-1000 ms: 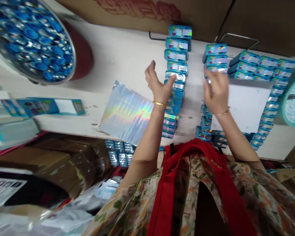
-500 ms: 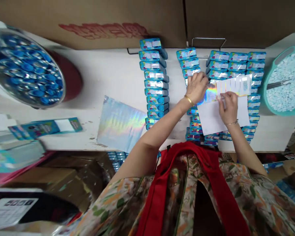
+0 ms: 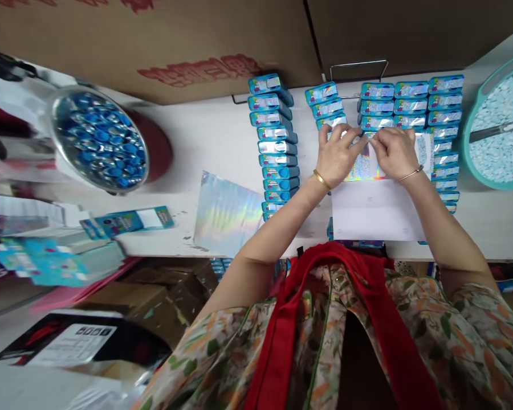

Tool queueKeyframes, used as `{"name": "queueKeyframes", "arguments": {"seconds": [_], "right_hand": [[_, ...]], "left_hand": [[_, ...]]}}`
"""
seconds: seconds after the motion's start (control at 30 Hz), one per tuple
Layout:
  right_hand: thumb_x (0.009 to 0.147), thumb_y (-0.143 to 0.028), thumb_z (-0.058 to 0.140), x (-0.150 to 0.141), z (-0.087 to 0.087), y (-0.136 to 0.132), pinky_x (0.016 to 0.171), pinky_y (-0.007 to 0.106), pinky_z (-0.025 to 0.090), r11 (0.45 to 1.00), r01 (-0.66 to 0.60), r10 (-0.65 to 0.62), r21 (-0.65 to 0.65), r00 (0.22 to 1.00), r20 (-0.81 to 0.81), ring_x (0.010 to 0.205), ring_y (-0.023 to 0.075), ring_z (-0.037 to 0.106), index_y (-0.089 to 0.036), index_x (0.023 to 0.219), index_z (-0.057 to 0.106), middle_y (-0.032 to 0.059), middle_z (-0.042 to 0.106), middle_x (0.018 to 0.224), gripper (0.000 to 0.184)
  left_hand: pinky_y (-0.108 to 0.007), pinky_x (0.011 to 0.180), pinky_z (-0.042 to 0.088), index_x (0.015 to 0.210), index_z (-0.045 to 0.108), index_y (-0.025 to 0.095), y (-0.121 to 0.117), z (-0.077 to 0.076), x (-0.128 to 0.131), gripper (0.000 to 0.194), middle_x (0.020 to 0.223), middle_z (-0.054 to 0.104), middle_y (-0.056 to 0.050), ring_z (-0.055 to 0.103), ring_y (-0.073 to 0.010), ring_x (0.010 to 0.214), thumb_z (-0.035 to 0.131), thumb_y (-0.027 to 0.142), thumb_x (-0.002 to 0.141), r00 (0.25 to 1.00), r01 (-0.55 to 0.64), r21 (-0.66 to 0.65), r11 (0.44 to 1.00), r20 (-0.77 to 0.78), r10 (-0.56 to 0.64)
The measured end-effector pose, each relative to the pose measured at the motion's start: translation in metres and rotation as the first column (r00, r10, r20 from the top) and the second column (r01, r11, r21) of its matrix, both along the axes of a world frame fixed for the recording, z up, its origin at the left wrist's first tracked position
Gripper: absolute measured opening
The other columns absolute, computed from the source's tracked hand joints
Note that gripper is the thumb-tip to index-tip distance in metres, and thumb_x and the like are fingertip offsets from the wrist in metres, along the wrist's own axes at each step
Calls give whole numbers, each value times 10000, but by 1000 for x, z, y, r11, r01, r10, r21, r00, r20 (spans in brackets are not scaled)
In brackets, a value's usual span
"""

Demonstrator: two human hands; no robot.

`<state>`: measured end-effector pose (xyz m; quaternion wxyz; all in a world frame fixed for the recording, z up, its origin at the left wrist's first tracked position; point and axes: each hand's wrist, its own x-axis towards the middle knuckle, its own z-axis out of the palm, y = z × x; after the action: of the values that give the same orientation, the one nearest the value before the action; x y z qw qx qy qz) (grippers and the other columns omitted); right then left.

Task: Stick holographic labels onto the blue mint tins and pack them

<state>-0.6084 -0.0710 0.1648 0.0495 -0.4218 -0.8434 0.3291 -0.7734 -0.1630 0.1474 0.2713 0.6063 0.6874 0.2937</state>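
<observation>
Your left hand and right hand pinching holographic sticker sheet between them; left of hands, far blue boxes wearing shiny labels, nearer boxes apparently lacking theirs, labelling seemingly unfinished.

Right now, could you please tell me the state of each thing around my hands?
Left hand: curled, fingertips at shiny strip
Right hand: curled, fingertips at shiny strip
Shiny strip: over white paper
White paper: lying over blue boxes
Silver sheet: lying on table
Pot: open, full of blue pieces
Teal basin: open, full of pale bits
</observation>
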Motion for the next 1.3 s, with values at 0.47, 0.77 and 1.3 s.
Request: {"name": "queueKeyframes", "arguments": {"seconds": [0.47, 0.77, 1.3], "right_hand": [[999, -589, 404, 22, -23, 3, 1099, 630, 303, 993, 76, -81, 94, 996, 49, 1153, 332, 580, -193, 1004, 689, 127, 696, 1021, 488], [893, -792, 432, -28, 3, -93, 663, 332, 524, 899, 133, -308, -417, 868, -388, 785, 170, 629, -237, 1204, 620, 63, 662, 973, 663], [948, -663, 407, -138, -71, -137, 682, 357, 453, 946, 65, -155, -317, 950, -270, 645, 176, 448, -259, 662, 457, -11, 456, 620, 498]], "left_hand": [[-406, 914, 442, 959, 646, 233, -59, 23, 38, 204, 1070, 737, -89, 646, -232, 1027, 492, 356, 1014, 996, -29, 104, 994, 88, 20], [-275, 736, 515, 851, 555, 240, -107, 25, -9, 238, 806, 628, 21, 602, -106, 729, 737, 389, 882, 498, -587, -246, 771, 642, 583], [-329, 922, 488, 738, 583, 241, -145, -71, -107, 188, 881, 605, -15, 565, -171, 899, 760, 221, 800, 595, -776, -112, 620, 195, 780]]}}
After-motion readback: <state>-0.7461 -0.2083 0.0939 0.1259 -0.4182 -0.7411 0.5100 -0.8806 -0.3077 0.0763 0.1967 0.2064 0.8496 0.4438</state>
